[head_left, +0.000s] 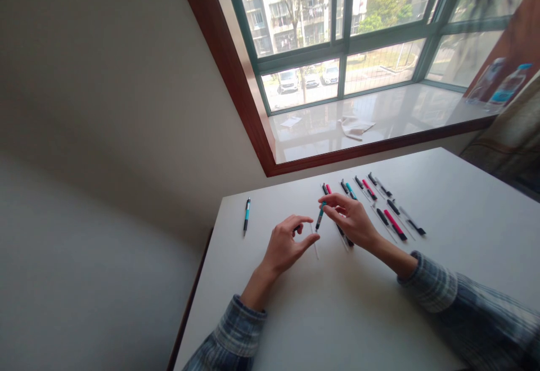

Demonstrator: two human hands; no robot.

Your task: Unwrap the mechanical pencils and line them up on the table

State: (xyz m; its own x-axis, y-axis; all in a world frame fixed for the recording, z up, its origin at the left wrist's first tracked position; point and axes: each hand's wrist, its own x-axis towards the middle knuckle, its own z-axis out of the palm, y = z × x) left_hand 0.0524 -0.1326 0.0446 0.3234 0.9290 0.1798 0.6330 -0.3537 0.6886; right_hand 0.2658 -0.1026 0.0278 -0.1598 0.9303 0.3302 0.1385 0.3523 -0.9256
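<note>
My right hand [346, 217] pinches a teal-and-black pen barrel [320, 217] between thumb and fingertips, its dark end tilted down. My left hand [287, 243] is just left of it, thumb and forefinger apart on either side of the barrel's lower end. A small black pen part [297, 229] shows in its curled fingers, mostly hidden. A thin white refill [316, 250] runs down behind the left thumb tip; whether the hand touches it is unclear. Under and beside my right hand lie more pen parts [349, 243], partly covered.
On the white table [337, 315], a whole teal-and-black pen [247, 216] lies at the left. Several groups of pen parts, with black grips, a pink barrel [395, 225] and thin refills, lie at the right. Beyond are a window sill [312, 140], a cloth [355, 128] and a bottle [509, 87].
</note>
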